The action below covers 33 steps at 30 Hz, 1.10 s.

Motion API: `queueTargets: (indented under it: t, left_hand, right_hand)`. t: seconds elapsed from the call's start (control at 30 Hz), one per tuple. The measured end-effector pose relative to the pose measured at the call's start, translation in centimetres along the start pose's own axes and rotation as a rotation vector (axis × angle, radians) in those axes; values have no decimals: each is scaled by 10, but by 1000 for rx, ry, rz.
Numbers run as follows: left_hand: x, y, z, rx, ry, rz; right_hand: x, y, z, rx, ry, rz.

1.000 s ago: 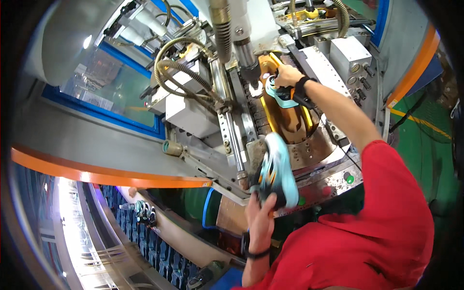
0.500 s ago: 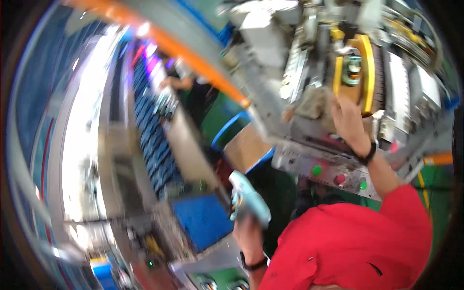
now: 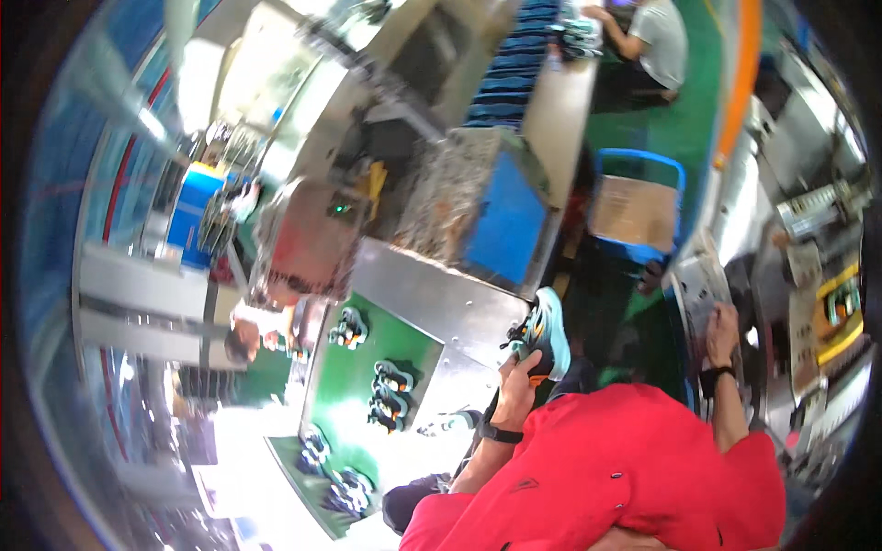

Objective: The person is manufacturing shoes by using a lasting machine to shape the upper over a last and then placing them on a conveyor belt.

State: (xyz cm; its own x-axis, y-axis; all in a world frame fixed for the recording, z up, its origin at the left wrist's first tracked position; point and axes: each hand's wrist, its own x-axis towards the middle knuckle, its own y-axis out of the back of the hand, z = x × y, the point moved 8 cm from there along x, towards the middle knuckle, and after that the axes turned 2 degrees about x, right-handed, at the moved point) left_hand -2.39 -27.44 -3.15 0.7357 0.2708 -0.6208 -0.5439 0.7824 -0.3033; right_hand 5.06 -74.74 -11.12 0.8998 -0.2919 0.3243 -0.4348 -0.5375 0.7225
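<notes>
My left hand [image 3: 520, 375] is closed around the heel end of a light-teal and black sneaker [image 3: 549, 332] with orange touches, its toe pointing away from me. To the right, my right hand [image 3: 722, 336] is at the metal control panel [image 3: 696, 289] on the front of a machine; its fingers are blurred, so their pose is unclear. Beyond that hand, another teal and orange shoe [image 3: 841, 303] sits in the machine between yellow side pieces [image 3: 842, 347]. Both wrists wear black bands.
Several sneakers [image 3: 390, 397] lie on a green conveyor belt [image 3: 366, 344] at the left. A blue-sided box [image 3: 504, 220] stands ahead, beside a blue-framed chair [image 3: 634, 207] with a brown seat. One person [image 3: 657, 50] sits far ahead; another [image 3: 266, 326] is beyond the belt.
The view has swung left toward the belt. My right hand has come down from the machine's yellow fixture to its panel. My left hand still holds the sneaker.
</notes>
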Motion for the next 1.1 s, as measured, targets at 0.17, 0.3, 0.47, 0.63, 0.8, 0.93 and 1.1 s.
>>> queueTargets:
  t: [0.17,0.3,0.47,0.63,0.8,0.93,1.1]
  left_hand:
    - [47,154,11,-143,-121,325]
    - [82,268,37,-139,-211,598]
    - [131,404,78,-82,-370,786]
    - [180,538,66,485,-549,1207]
    - [183,515,79,627,-208,1424]
    - [184,493,118,499,-169,1421]
    - [180,498,107,436,-139,1444]
  right_hand:
    - [103,5,-81,82,86,10]
    - [205,26,-294,316,443,58]
    - [270,5,-593,352,874,-110]
    - [256,-84,-868,291,1225,-332]
    - [215,-230,-1042,91,1197,-530]
    - [189,-286,-1125,181,1366,-557]
    - [137,-355,-1178,43,1555,-455]
